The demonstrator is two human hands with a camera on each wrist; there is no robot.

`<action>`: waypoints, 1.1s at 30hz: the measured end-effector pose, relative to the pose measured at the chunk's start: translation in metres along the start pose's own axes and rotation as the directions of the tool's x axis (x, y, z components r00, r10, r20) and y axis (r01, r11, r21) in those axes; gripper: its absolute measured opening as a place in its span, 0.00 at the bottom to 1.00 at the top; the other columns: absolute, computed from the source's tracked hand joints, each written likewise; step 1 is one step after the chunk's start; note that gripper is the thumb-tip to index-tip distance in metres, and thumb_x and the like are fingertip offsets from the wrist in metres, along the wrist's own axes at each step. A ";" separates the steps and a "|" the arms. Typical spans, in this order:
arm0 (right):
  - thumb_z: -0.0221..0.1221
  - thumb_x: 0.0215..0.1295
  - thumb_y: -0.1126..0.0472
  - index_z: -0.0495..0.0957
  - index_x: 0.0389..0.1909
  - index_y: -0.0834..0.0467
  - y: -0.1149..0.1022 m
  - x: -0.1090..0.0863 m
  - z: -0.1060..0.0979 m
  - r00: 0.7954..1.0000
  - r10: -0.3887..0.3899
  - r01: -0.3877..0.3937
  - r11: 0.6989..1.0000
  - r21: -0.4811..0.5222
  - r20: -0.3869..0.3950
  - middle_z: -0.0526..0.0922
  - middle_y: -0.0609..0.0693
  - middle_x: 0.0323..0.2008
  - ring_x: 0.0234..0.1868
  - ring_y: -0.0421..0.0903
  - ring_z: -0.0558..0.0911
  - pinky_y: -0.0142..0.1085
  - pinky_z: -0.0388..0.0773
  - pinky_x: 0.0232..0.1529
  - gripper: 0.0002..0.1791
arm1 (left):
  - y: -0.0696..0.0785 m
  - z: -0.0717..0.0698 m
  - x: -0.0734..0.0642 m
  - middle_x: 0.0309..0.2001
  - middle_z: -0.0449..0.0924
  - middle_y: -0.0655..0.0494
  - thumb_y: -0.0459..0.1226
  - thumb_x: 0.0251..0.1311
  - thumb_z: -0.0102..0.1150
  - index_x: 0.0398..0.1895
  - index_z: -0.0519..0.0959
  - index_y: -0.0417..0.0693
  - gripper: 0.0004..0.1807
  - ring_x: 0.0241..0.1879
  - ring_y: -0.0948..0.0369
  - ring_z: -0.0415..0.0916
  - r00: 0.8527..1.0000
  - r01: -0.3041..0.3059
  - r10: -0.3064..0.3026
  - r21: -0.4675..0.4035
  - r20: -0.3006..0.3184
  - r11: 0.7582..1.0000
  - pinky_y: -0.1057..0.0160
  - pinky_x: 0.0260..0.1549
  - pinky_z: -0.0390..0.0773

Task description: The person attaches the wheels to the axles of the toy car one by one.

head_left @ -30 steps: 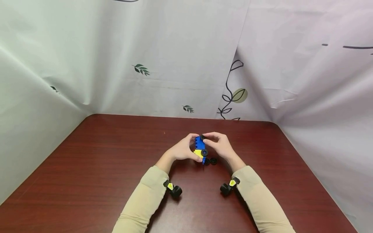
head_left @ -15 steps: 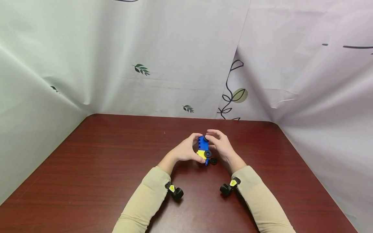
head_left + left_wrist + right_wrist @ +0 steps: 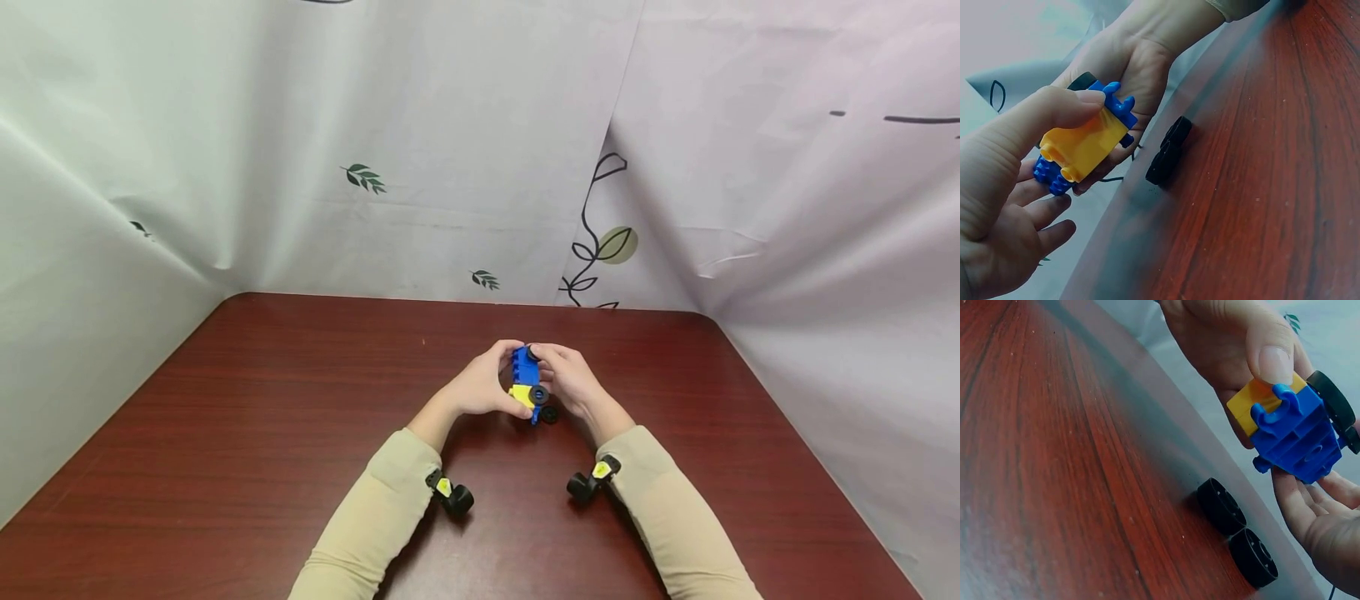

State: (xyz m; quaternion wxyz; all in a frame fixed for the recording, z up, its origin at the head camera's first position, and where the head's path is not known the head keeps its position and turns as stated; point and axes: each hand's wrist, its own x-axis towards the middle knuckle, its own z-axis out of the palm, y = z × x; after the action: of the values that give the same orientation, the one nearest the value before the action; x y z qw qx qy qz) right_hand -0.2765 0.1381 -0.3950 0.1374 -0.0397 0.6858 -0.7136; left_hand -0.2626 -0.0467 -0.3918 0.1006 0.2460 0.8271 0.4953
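Note:
My left hand (image 3: 476, 387) holds a toy car (image 3: 527, 371) made of a blue chassis and a yellow block (image 3: 1085, 144). In the left wrist view its thumb lies across the yellow block near the blue hook end. A black wheel (image 3: 538, 395) sits on the car's right side. At the far end my right hand (image 3: 573, 385) grips the car, its thumb on another black wheel (image 3: 533, 352) and its fingers reaching under the chassis (image 3: 1300, 444). Two loose black wheels (image 3: 1221, 506) stand side by side on the table below, partly hidden in the head view.
The reddish-brown wooden table (image 3: 262, 433) has rounded far corners. Pale cloth with leaf prints (image 3: 450, 150) hangs behind it and along both sides. Each sleeved forearm carries a small black wrist camera (image 3: 456, 500).
The car and my left hand have shifted slightly to the right. My right fingers lifted away from the far wheel, then came back, with the thumb now over it.

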 end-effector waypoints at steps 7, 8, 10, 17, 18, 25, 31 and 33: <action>0.51 0.70 0.54 0.68 0.57 0.70 -0.002 0.000 0.001 1.000 -0.015 0.015 0.999 0.031 -0.007 0.80 0.48 0.36 0.35 0.40 0.80 0.33 0.81 0.37 0.25 | 0.002 0.000 0.001 0.66 0.65 0.50 0.42 0.34 0.79 0.68 0.57 0.50 0.55 0.67 0.58 0.64 1.000 0.002 -0.002 0.023 -0.026 1.000 0.57 0.64 0.66; 0.50 0.71 0.54 0.68 0.57 0.70 -0.002 0.000 0.002 1.000 -0.016 0.016 0.999 0.030 -0.007 0.80 0.48 0.35 0.35 0.40 0.80 0.33 0.81 0.37 0.25 | 0.002 0.000 0.001 0.66 0.65 0.50 0.42 0.34 0.79 0.68 0.57 0.50 0.55 0.67 0.58 0.64 1.000 0.003 -0.002 0.028 -0.028 1.000 0.57 0.64 0.66; 0.50 0.71 0.54 0.68 0.58 0.71 -0.002 0.001 0.002 1.000 -0.021 0.021 0.999 0.032 -0.006 0.80 0.48 0.35 0.34 0.40 0.80 0.33 0.81 0.37 0.25 | 0.003 0.000 0.001 0.66 0.65 0.50 0.42 0.34 0.79 0.68 0.57 0.49 0.55 0.67 0.58 0.64 1.000 0.004 -0.002 0.036 -0.031 0.999 0.57 0.64 0.66; 0.51 0.70 0.54 0.68 0.57 0.72 -0.002 0.001 0.003 0.999 -0.032 0.032 0.999 0.040 -0.009 0.80 0.47 0.33 0.33 0.40 0.80 0.32 0.81 0.36 0.25 | 0.003 0.000 0.000 0.66 0.66 0.50 0.42 0.34 0.79 0.68 0.57 0.48 0.55 0.66 0.58 0.65 0.999 -0.008 0.010 0.046 -0.042 0.999 0.57 0.64 0.67; 0.51 0.70 0.54 0.68 0.56 0.72 -0.002 0.000 0.004 0.999 -0.032 0.033 0.999 0.042 -0.013 0.80 0.47 0.32 0.33 0.40 0.80 0.32 0.81 0.36 0.25 | 0.003 0.000 0.000 0.66 0.66 0.50 0.42 0.34 0.79 0.68 0.57 0.48 0.55 0.66 0.58 0.65 0.999 -0.008 0.010 0.048 -0.042 0.999 0.57 0.64 0.67; 0.52 0.70 0.56 0.69 0.57 0.71 -0.002 0.000 0.005 0.998 -0.025 0.026 0.999 0.022 -0.055 0.80 0.46 0.32 0.32 0.39 0.81 0.32 0.81 0.35 0.24 | 0.002 0.001 0.001 0.65 0.66 0.49 0.42 0.34 0.79 0.67 0.57 0.49 0.54 0.64 0.58 0.67 0.999 0.002 0.000 0.045 -0.043 0.999 0.57 0.63 0.68; 0.52 0.69 0.52 0.68 0.61 0.66 -0.005 -0.001 0.001 1.000 -0.006 0.006 1.000 -0.015 -0.026 0.79 0.51 0.42 0.36 0.41 0.81 0.34 0.81 0.39 0.26 | 0.003 0.000 0.001 0.66 0.65 0.49 0.40 0.36 0.78 0.69 0.55 0.48 0.55 0.67 0.57 0.63 0.999 -0.006 0.007 0.017 -0.038 1.000 0.56 0.65 0.64; 0.51 0.69 0.49 0.67 0.62 0.63 -0.006 -0.001 0.000 1.000 0.003 -0.004 0.999 -0.036 -0.012 0.79 0.54 0.46 0.37 0.42 0.81 0.36 0.80 0.40 0.28 | 0.004 -0.001 0.000 0.67 0.64 0.49 0.40 0.36 0.78 0.69 0.55 0.48 0.55 0.68 0.57 0.61 0.999 -0.005 0.006 0.015 -0.038 1.000 0.55 0.66 0.63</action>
State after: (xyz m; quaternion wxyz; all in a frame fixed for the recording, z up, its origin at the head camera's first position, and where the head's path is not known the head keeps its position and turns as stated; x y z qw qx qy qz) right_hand -0.2764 0.1388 -0.3892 0.1339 -0.0367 0.6993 -0.7013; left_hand -0.2620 -0.0456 -0.3882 0.0816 0.2396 0.8319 0.4938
